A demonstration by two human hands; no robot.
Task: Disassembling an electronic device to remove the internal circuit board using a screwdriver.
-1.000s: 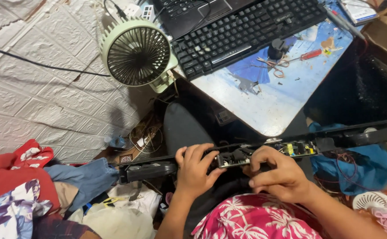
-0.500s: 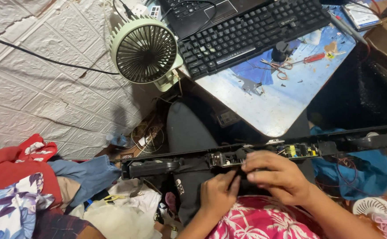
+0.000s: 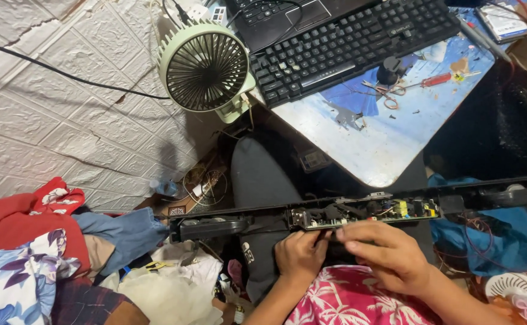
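A long black bar-shaped device [image 3: 215,225] lies across my lap with its case opened, showing a circuit board [image 3: 372,212] in the middle. My left hand [image 3: 299,253] grips the device's near edge just below the board's left end. To its right, my right hand [image 3: 387,253] holds the same edge under the board, fingers curled over it. The two hands touch at the fingertips.
A pale green desk fan [image 3: 204,66] stands on the corner of a blue-and-white table [image 3: 372,144] beside a black keyboard [image 3: 348,45]. A red-handled screwdriver [image 3: 435,79] and scissors [image 3: 387,93] lie on the table. Clothes [image 3: 28,241] pile up at left.
My left hand has slid down from the top of the device to its near edge, beside the right hand. The view has shifted slightly.
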